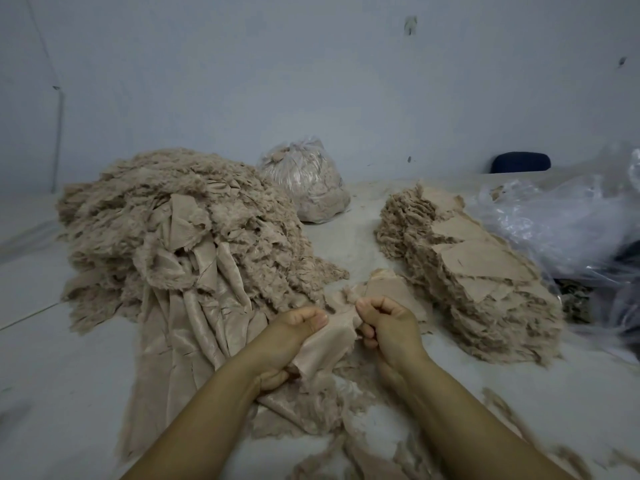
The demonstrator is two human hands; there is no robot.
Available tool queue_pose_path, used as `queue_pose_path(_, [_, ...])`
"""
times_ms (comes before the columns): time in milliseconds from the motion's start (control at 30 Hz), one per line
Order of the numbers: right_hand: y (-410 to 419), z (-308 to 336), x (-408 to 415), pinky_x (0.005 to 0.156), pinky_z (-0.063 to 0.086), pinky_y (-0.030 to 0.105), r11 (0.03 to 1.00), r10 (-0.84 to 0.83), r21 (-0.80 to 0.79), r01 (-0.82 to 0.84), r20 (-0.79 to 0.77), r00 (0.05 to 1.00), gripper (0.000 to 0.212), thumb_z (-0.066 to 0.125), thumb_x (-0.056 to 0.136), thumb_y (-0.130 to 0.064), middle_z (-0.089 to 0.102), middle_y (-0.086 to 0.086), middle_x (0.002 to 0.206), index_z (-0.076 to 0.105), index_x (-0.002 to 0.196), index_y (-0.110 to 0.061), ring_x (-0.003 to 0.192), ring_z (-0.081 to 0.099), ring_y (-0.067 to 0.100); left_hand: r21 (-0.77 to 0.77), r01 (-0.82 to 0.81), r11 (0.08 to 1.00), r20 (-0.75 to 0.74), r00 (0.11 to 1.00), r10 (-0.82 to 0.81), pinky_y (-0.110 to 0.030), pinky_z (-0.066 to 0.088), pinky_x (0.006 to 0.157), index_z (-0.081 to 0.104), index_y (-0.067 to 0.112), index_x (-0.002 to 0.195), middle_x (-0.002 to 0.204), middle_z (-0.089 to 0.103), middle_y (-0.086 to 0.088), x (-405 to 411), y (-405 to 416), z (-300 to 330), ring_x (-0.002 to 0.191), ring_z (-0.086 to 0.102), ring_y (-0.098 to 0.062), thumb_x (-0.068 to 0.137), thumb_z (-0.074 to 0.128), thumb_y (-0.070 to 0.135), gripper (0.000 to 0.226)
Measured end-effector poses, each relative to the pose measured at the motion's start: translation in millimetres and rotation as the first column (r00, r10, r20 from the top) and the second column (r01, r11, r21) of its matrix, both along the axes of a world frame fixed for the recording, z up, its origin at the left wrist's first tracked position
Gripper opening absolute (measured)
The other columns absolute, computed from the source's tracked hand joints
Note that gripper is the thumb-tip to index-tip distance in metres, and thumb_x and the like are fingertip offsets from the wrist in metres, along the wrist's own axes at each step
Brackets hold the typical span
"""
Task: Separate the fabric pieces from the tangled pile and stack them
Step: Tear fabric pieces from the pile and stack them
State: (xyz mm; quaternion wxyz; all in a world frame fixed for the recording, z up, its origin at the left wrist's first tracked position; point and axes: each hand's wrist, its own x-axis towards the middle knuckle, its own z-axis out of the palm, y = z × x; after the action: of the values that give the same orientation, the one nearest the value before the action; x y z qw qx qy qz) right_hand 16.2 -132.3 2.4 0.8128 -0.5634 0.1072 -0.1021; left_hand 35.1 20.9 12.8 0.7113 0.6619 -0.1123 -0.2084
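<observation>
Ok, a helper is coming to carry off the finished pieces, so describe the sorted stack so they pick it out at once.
Start from the big tangled pile on the left of the grey surface, then look right, past the two hands. The sorted stack lies there, beside crumpled clear plastic. Unlike the fluffy heap, its beige pieces lie flat in layers with smooth faces upward.
</observation>
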Motion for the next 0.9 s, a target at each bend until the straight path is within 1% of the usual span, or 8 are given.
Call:
queue_pose_path(200, [-35,14,5,0.035,0.025,0.016,0.972,-0.201,-0.14,0.189,-0.077,0.977,0.028,0.054,0.095,-0.003,0.039,0.0,0.04,0.055,0.067,-0.008,0.033,0.031,0.009,-0.06,-0.02,0.998,0.022,1.0,0.021,-0.014,0.043,0.044,0.058,0.009,0.076,0.054,0.058,0.005,-3,4,5,0.048,0.054,-0.003,0.095,0.047,0.007,0.021])
queue_pose_path(300, [-38,24,-2,0.038,0.031,0.019,0.919,0.053,-0.377,-0.12,-0.185,0.981,0.03,0.056,0.096,-0.019,0.049,0.002,0.047,0.059,0.068,-0.01,0.037,0.039,0.011,-0.092,-0.009,0.996,0.036,0.999,0.013,-0.015,0.042,0.044,0.056,0.009,0.076,0.055,0.056,0.003,-1,7,8,0.047,0.051,-0.004,0.095,0.047,0.01,0.022])
queue_pose_path(400, [-28,25,-6,0.055,0.051,0.026,0.928,0.266,-0.198,-0.314,-0.235,0.935,0.042,0.055,0.089,-0.053,0.06,0.001,0.063,0.064,0.079,-0.013,0.052,0.054,0.012,-0.117,0.038,0.992,0.049,0.998,-0.033,-0.016,0.045,0.049,0.061,0.008,0.08,0.061,0.062,0.001,-1,-2,8,0.053,0.056,-0.005,0.093,0.049,0.013,0.019])
queue_pose_path(500, [-20,23,-11,0.058,0.052,0.025,0.904,0.38,-0.148,-0.401,-0.152,0.912,0.033,0.071,0.075,-0.043,0.06,0.0,0.067,0.068,0.086,-0.013,0.06,0.054,0.013,-0.112,0.115,0.987,0.037,0.993,-0.111,-0.017,0.049,0.055,0.067,0.008,0.083,0.07,0.068,-0.004,-2,-5,11,0.06,0.062,-0.008,0.085,0.054,0.019,0.017])
queue_pose_path(567, [-19,21,-12,0.05,0.045,0.018,0.924,0.315,-0.22,-0.313,-0.028,0.949,0.009,0.07,0.081,-0.018,0.064,-0.002,0.062,0.069,0.077,-0.011,0.055,0.054,0.01,-0.114,0.14,0.984,0.003,0.99,-0.141,-0.015,0.048,0.05,0.07,0.011,0.073,0.06,0.067,0.0,-4,-7,14,0.053,0.062,-0.005,0.084,0.055,0.022,0.022])
queue_pose_path(633, [-18,20,-10,0.046,0.043,0.016,0.944,0.239,-0.246,-0.222,0.042,0.97,0.016,0.066,0.086,-0.005,0.063,-0.003,0.056,0.066,0.071,-0.009,0.049,0.053,0.006,-0.099,0.131,0.986,0.025,0.991,-0.129,-0.014,0.047,0.05,0.07,0.013,0.071,0.062,0.066,0.004,-5,-11,15,0.055,0.062,-0.004,0.086,0.057,0.027,0.024])
queue_pose_path(767, [-13,12,-6,0.042,0.035,0.016,0.931,0.136,-0.351,-0.099,0.083,0.987,0.033,0.063,0.089,-0.006,0.051,-0.009,0.045,0.056,0.058,-0.015,0.042,0.042,0.004,0.107,-0.014,0.994,0.235,0.972,-0.011,-0.016,0.043,0.049,0.058,0.013,0.07,0.057,0.063,0.005,-4,-25,8,0.054,0.056,-0.007,0.089,0.061,0.012,0.02])
queue_pose_path(900, [-33,10,3,0.051,0.044,0.03,0.916,-0.142,-0.376,0.138,0.015,0.99,0.039,0.055,0.096,-0.014,0.053,0.003,0.052,0.048,0.058,-0.015,0.048,0.049,0.016,0.09,-0.054,0.995,0.203,0.979,0.035,-0.018,0.039,0.046,0.056,0.013,0.064,0.052,0.056,0.004,-3,-29,8,0.046,0.049,-0.007,0.094,0.052,0.012,0.03])
